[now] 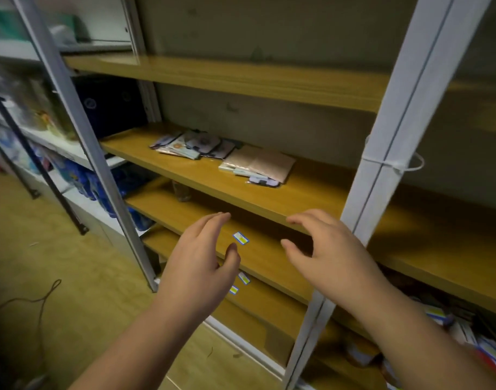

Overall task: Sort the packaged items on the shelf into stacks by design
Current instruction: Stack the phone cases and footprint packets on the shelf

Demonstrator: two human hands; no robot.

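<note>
Both hands, left [197, 258] and right [329, 253], hover spread and empty before a wooden shelf [311, 190]; beyond them lie two heaps of packaged items [255, 164], wood-look floor [58, 249] left.

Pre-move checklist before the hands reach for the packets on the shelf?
1. Left hand empty, fingers spread: ok.
2. Right hand empty: ok.
3. Small flat packaged items in the left cluster on the middle wooden shelf board, fanned and overlapping, not stacked: not ok.
4. Right pile topped by beige flat packets, mixed designs beneath: not ok.
5. Bare board between hands and piles: ok.
6. Designs readable: cannot tell, blurred.
</note>
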